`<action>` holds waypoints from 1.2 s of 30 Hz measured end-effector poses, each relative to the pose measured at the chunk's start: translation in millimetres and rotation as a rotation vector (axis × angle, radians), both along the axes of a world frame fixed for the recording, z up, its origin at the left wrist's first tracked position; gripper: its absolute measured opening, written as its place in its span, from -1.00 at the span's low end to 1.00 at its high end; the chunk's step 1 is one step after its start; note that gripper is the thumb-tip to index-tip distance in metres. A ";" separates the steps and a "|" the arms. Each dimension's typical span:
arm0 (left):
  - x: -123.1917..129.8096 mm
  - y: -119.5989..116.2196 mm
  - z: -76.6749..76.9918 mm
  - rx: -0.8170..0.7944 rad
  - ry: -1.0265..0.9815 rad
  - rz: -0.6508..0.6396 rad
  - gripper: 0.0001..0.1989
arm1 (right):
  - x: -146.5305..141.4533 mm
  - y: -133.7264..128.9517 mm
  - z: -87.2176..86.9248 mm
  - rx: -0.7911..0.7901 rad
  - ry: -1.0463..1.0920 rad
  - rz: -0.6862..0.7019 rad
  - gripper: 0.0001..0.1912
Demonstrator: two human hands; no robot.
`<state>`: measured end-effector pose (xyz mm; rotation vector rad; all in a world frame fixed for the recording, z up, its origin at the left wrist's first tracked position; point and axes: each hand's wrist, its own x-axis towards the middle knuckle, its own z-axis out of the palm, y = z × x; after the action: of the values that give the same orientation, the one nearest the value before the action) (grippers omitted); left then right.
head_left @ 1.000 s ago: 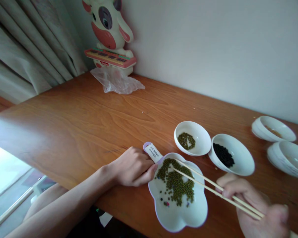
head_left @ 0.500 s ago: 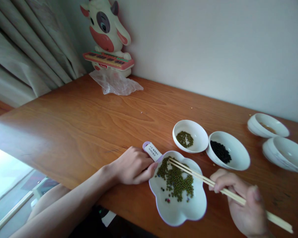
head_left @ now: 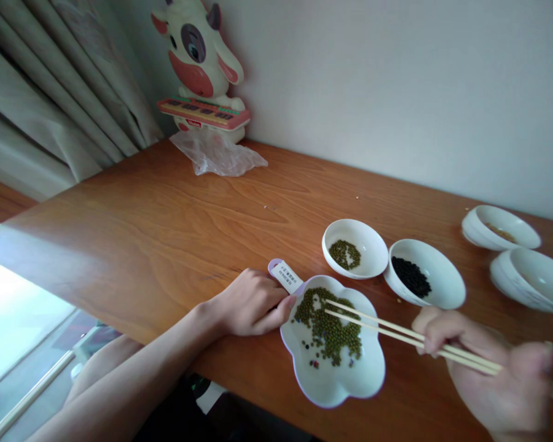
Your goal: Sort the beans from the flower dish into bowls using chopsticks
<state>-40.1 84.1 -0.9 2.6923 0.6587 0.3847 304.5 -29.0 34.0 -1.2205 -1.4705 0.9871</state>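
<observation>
My left hand is closed at the left edge of a white flower-shaped bowl, its thumb against the lilac rim near a handle with a printed label. Mung beans lie in the bowl, with a few darker and reddish bits among them. In my right hand is a pair of chopsticks, their tips slightly apart over the beans. No bean shows clearly between the tips. Behind the flower-shaped bowl stand a round bowl of mung beans and a bowl of black beans.
Two more white bowls stand at the right, one with light brown grains and another nearer. A toy cow with a keyboard and a clear plastic bag sit at the back left. The wooden table meets the wall behind.
My right hand has drawn back to the right with the chopsticks. Their tips have shifted right in the bowl and spread apart. My left hand keeps its place at the bowl.
</observation>
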 end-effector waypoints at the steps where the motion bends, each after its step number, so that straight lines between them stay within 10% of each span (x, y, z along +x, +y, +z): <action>1: 0.1 -0.2 0.2 -0.003 -0.001 0.000 -0.58 | 0.0 0.4 0.8 -0.013 -0.004 0.005 -0.10; 36: -1.1 -0.5 2.6 0.011 0.010 -0.016 -0.58 | -0.5 4.4 8.4 -0.106 0.176 -0.011 -0.20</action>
<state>-41.2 83.6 1.7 2.7093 0.6398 0.3722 304.0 -24.6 42.4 -1.1838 -1.2870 1.1469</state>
